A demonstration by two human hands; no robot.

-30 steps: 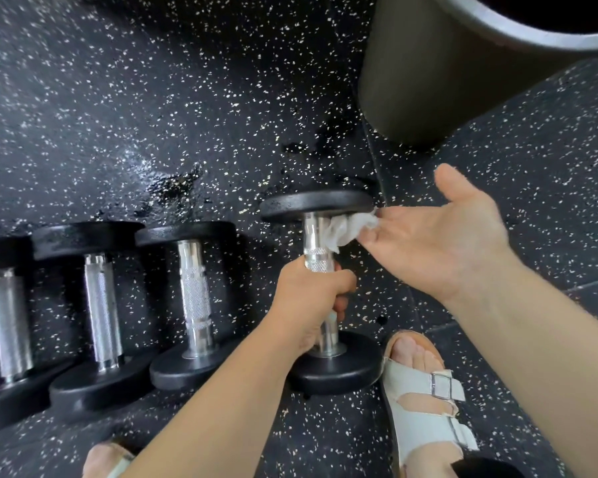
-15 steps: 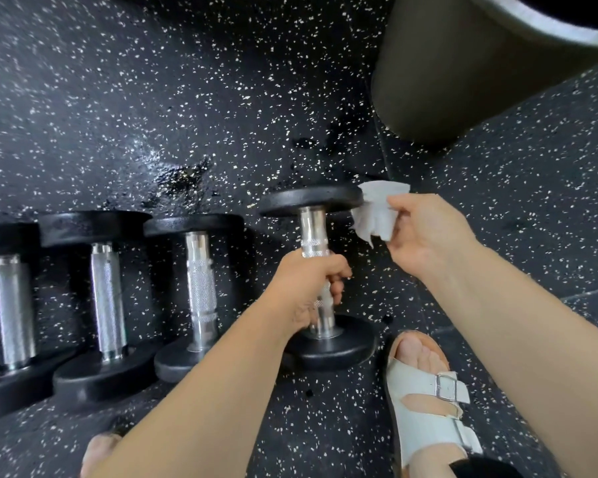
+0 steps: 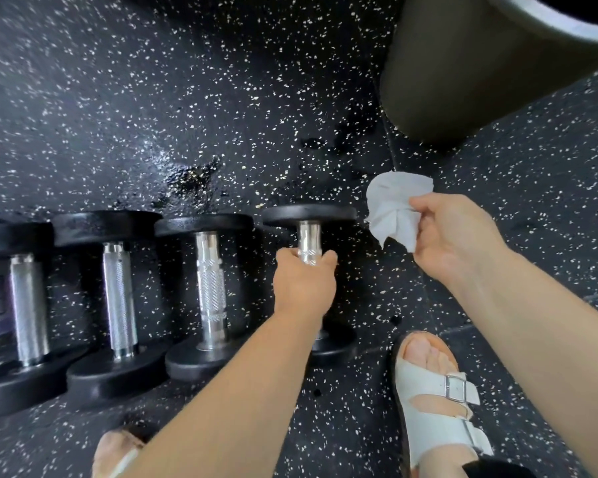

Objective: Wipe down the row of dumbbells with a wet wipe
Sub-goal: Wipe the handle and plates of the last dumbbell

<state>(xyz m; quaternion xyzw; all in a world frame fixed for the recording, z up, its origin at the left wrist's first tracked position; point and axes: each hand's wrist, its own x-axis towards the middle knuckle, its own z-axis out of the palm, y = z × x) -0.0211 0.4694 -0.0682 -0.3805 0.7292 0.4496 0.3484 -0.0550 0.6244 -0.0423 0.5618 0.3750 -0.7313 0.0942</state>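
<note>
While the left hand (image 3: 304, 284) closes around the handle of the rightmost dumbbell (image 3: 309, 236), apparently steadying it, the right hand (image 3: 453, 236) pinches a crumpled wet wipe (image 3: 394, 208) just right of its far plate, clear of the metal.

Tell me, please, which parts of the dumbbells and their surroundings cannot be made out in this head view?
- Rightmost dumbbell: the left hand covers mid-handle, and the forearm hides much of the near plate.
- Leftmost dumbbell: cut off by the left edge; its purple label is blurred.
- Bin: top cut off by the frame; contents unseen.
- Wet wipe: bunched in the right hand; dirt not discernible.
</note>
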